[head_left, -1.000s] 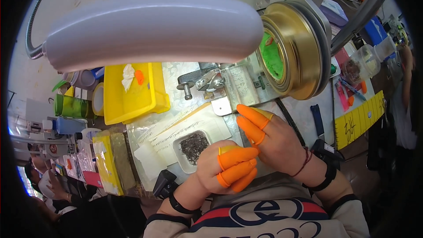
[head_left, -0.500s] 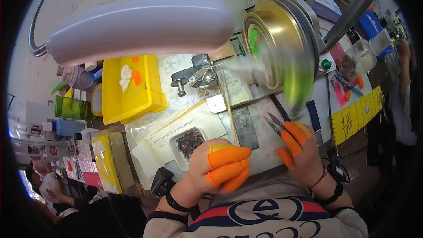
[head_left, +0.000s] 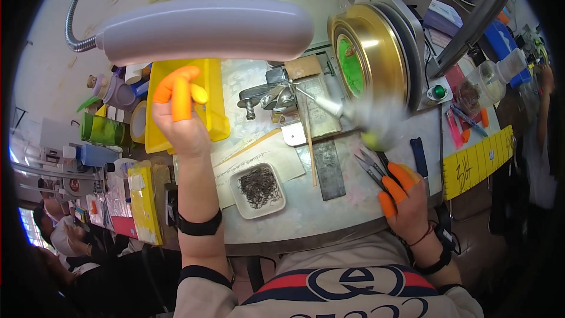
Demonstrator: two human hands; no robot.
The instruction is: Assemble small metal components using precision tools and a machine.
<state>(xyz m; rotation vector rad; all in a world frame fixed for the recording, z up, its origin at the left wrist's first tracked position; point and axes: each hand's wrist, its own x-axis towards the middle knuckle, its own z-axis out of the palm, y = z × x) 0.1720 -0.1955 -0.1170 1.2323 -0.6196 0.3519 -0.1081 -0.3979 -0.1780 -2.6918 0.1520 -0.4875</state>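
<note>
My left hand [head_left: 185, 115], with orange and yellow finger cots on its fingers, reaches over the yellow tray [head_left: 220, 109] at the left. Its fingers are bent but apart, and nothing shows between them. The hand hides much of the tray's inside. My right hand [head_left: 406, 206], also in orange cots, is closed around dark pointed tweezers [head_left: 371, 168] above the bench. Their tips are slightly apart and point to the far left, with nothing between them. Between my hands stands a white square dish [head_left: 282, 203] holding a tangle of dark hair-like strands [head_left: 259, 187].
A grey lamp head [head_left: 206, 28] hangs across the top. A gold-rimmed wheel [head_left: 379, 47] stands at the far right, with a whitish blur [head_left: 379, 118] before it. Nearby are a metal clamp [head_left: 276, 97], a dark flat bar [head_left: 329, 171], paper sheets [head_left: 288, 162] and a yellow ruled sheet [head_left: 477, 162].
My left hand has moved far and left, from beside the dish to over the yellow tray, and its fingers have spread. My right hand stays nearly in place with the tweezers.
</note>
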